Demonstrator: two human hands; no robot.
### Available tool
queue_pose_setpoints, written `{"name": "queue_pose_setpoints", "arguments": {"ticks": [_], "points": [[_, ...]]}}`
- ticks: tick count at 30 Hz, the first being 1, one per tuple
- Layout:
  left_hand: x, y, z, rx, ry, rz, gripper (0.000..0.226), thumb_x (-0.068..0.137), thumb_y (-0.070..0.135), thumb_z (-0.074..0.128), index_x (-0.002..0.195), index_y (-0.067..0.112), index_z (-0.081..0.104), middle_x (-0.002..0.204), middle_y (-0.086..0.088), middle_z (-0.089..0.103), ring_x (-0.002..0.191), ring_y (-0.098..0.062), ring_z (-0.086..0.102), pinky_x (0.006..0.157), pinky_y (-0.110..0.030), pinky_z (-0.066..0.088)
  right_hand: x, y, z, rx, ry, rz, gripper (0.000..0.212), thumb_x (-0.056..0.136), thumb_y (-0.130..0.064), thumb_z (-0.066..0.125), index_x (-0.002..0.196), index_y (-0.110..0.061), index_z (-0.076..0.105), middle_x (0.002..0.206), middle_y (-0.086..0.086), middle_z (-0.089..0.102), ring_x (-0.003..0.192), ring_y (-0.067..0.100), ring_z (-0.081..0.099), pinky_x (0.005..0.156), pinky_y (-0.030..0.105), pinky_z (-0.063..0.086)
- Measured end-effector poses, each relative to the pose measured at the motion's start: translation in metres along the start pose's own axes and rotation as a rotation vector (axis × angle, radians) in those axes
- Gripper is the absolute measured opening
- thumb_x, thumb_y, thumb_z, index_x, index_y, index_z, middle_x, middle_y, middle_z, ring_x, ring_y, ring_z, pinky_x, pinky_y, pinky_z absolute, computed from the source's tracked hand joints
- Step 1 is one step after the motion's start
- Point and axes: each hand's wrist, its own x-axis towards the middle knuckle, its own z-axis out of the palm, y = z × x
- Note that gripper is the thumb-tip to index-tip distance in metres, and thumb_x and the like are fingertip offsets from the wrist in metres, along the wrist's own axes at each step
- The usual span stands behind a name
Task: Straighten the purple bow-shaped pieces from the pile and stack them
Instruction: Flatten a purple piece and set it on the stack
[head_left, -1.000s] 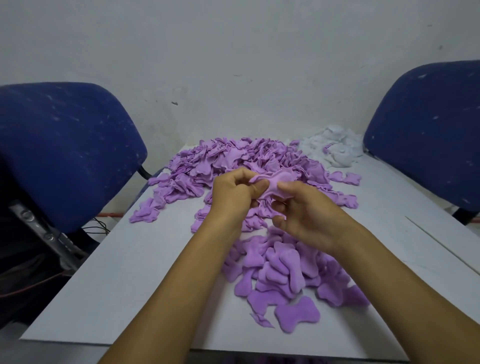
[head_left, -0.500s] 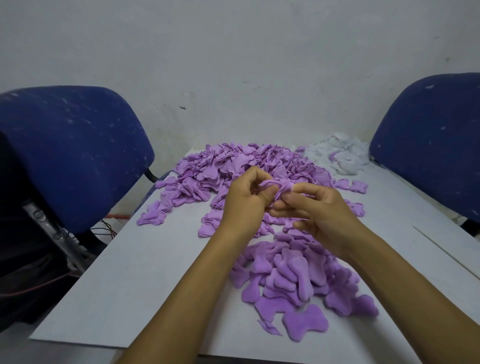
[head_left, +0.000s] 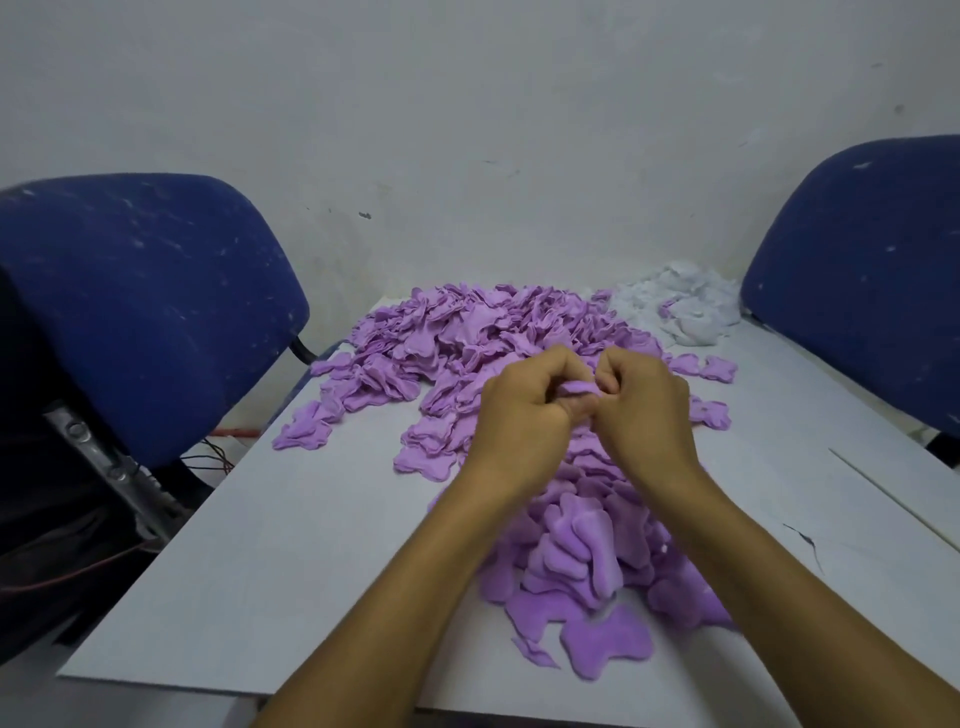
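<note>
Hands meet over the middle of the white table (head_left: 291, 561), knuckles up and fingers curled in toward each other. The left hand (head_left: 524, 410) and the right hand (head_left: 641, 410) together pinch one small purple bow-shaped piece (head_left: 581, 387), of which only a folded edge shows between the fingertips; its shape is otherwise hidden. Both hands hold it above the tabletop, just nearer than the big loose pile of purple pieces (head_left: 467, 338) that spreads across the far half of the table. Below the wrists, on the near side, lies a second heap of purple pieces (head_left: 582, 551), overlapping one another, with one flat piece (head_left: 605, 644) at its near edge and a small purple scrap (head_left: 535, 652) just left of that. A few single purple pieces sit apart to the right of the hands. At the far right corner is a mound of white pieces (head_left: 685, 306). A blue chair back (head_left: 140, 312) stands left of the table, another blue chair back (head_left: 857, 270) to the right.
</note>
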Motion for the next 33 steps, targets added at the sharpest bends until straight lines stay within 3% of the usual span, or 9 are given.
{"name": "queue_pose_setpoints", "arguments": {"ticks": [2, 6, 9, 11, 14, 18, 23, 28, 33], "points": [[0.005, -0.001, -0.007, -0.075, -0.050, -0.040, 0.019, 0.088, 0.008, 0.065, 0.076, 0.022, 0.063, 0.066, 0.001, 0.059, 0.059, -0.018, 0.052, 0.059, -0.038, 0.050, 0.002, 0.003, -0.004, 0.071, -0.044, 0.039, 0.039, 0.073, 0.004, 0.056, 0.059, -0.020, 0.029, 0.054, 0.002, 0.038, 0.054, 0.025, 0.035, 0.049, 0.034, 0.030], [0.011, -0.006, -0.014, -0.116, -0.070, -0.123, 0.007, 0.093, 0.015, 0.062, 0.093, 0.021, 0.065, 0.077, 0.004, 0.060, 0.070, -0.011, 0.058, 0.066, -0.033, 0.054, -0.001, 0.005, -0.011, 0.229, -0.104, 0.102, 0.042, 0.071, 0.011, 0.054, 0.060, -0.020, 0.028, 0.052, -0.005, 0.033, 0.050, 0.017, 0.034, 0.045, 0.029, 0.027], [0.008, -0.004, -0.010, -0.219, 0.007, -0.140, 0.013, 0.087, -0.005, 0.063, 0.081, 0.005, 0.068, 0.071, -0.010, 0.065, 0.064, -0.022, 0.061, 0.061, -0.033, 0.058, -0.004, -0.004, -0.013, 0.452, -0.266, 0.145, 0.039, 0.087, 0.000, 0.067, 0.069, -0.014, 0.037, 0.056, 0.013, 0.052, 0.041, 0.018, 0.053, 0.036, 0.022, 0.039], [0.007, -0.001, -0.009, -0.236, 0.106, -0.162, 0.020, 0.082, -0.013, 0.064, 0.070, 0.004, 0.067, 0.057, -0.003, 0.064, 0.049, -0.012, 0.058, 0.047, -0.021, 0.049, -0.004, -0.010, -0.017, 0.640, -0.442, 0.199, 0.029, 0.093, 0.008, 0.057, 0.078, -0.011, 0.041, 0.065, 0.023, 0.061, 0.054, 0.021, 0.067, 0.043, 0.023, 0.050], [0.008, -0.002, -0.015, -0.174, 0.238, -0.219, 0.018, 0.083, -0.006, 0.068, 0.069, 0.006, 0.069, 0.056, 0.002, 0.064, 0.050, -0.007, 0.056, 0.049, -0.020, 0.048, -0.004, -0.009, -0.025, 0.689, -0.647, 0.207, 0.022, 0.093, 0.005, 0.059, 0.097, -0.011, 0.045, 0.089, 0.012, 0.071, 0.081, 0.026, 0.074, 0.063, 0.030, 0.060], [0.009, -0.007, -0.028, -0.039, 0.276, -0.253, 0.014, 0.086, 0.017, 0.071, 0.074, 0.011, 0.065, 0.058, 0.004, 0.058, 0.054, -0.014, 0.052, 0.058, -0.032, 0.046, -0.005, -0.003, -0.026, 0.141, -0.374, -0.227, 0.050, 0.077, -0.011, 0.083, 0.109, -0.035, 0.052, 0.112, -0.008, 0.057, 0.091, 0.010, 0.064, 0.068, 0.029, 0.059], [0.005, -0.007, -0.026, -0.032, 0.175, -0.313, 0.009, 0.087, 0.009, 0.059, 0.082, 0.015, 0.064, 0.050, 0.000, 0.053, 0.045, -0.018, 0.045, 0.047, -0.029, 0.036, -0.011, -0.004, -0.012, 0.108, -0.192, -0.536, 0.030, 0.078, -0.012, 0.081, 0.107, -0.014, 0.072, 0.094, 0.004, 0.066, 0.081, 0.017, 0.062, 0.067, 0.034, 0.054], [0.005, -0.005, -0.037, -0.163, -0.077, -0.266, 0.024, 0.093, 0.037, 0.059, 0.082, 0.018, 0.068, 0.075, 0.003, 0.066, 0.070, -0.012, 0.061, 0.063, -0.027, 0.050, -0.011, -0.006, -0.010, 0.398, -0.237, -0.201, 0.013, 0.081, -0.014, 0.079, 0.086, -0.025, 0.074, 0.077, -0.009, 0.071, 0.070, 0.006, 0.065, 0.061, 0.019, 0.052], [0.003, -0.007, -0.041, -0.152, 0.075, -0.025, 0.007, 0.082, 0.012, 0.071, 0.076, 0.014, 0.071, 0.067, -0.007, 0.065, 0.061, -0.019, 0.060, 0.062, -0.033, 0.055, -0.007, -0.007, -0.018, 0.664, -0.438, 0.074, 0.007, 0.085, -0.011, 0.074, 0.088, -0.017, 0.075, 0.069, -0.006, 0.067, 0.066, 0.007, 0.062, 0.058, 0.022, 0.053]]}}
